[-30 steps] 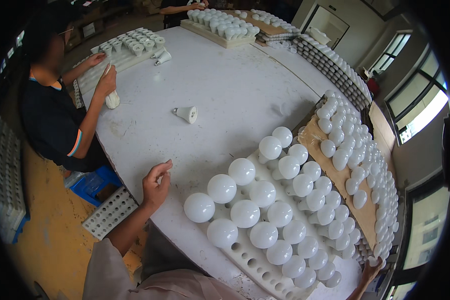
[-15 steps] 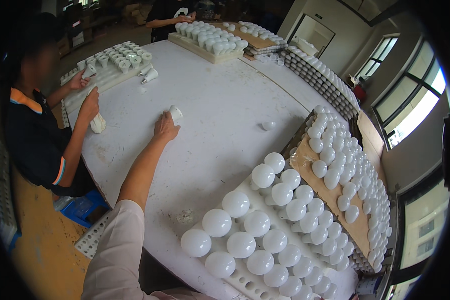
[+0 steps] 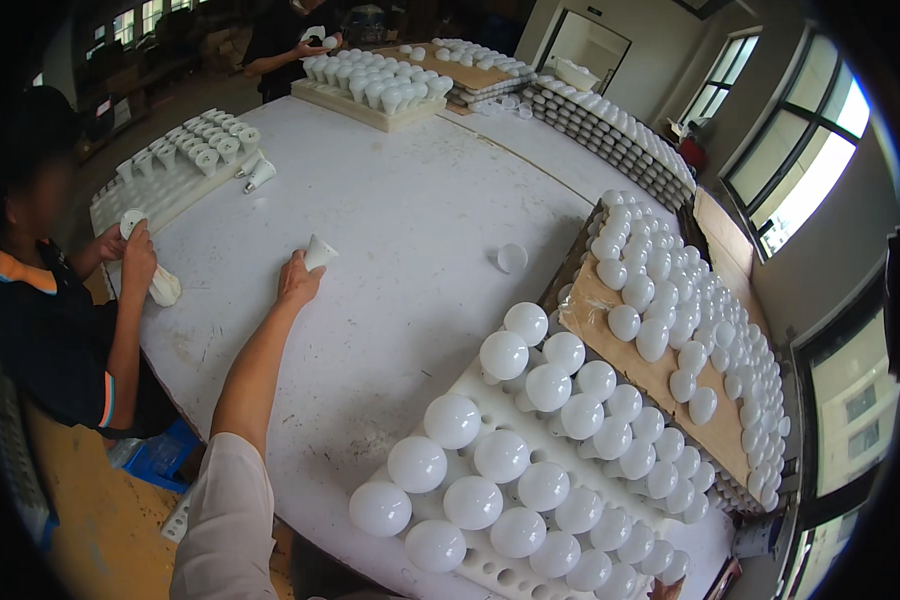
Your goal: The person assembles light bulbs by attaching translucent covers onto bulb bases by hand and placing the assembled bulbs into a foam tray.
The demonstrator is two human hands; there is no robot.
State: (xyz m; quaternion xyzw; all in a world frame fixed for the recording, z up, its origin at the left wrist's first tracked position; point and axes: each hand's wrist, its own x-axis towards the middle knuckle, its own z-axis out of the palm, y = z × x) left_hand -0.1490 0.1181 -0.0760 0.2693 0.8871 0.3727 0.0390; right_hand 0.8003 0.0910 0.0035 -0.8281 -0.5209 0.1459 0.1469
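My left hand (image 3: pixel 298 279) reaches out over the white table, its fingers closed round a white cone-shaped bulb housing (image 3: pixel 320 252). The housing's wide end points up and away from me. A loose translucent bulb cover (image 3: pixel 512 258) lies to the right of it on the tabletop. Nearest me, a white foam tray (image 3: pixel 482 398) with holes carries rows of round white bulbs (image 3: pixel 473 502). At the lower edge, beside that tray, a small skin-coloured patch that looks like part of my right hand (image 3: pixel 667 590) shows; its fingers cannot be made out.
A co-worker (image 3: pixel 60 290) at the left handles a bulb housing beside a tray of housings (image 3: pixel 160 200). Two housings (image 3: pixel 258 174) lie by that tray. Another person (image 3: pixel 288 45) stands at the far side behind a bulb tray (image 3: pixel 390 115). Stacked bulb covers (image 3: pixel 660 290) line the right.
The whole view has shifted somewhat. The housing in my left hand has tilted, its wide end now pointing more upward. The loose cover has turned over. A skin-coloured patch has appeared at the lower right.
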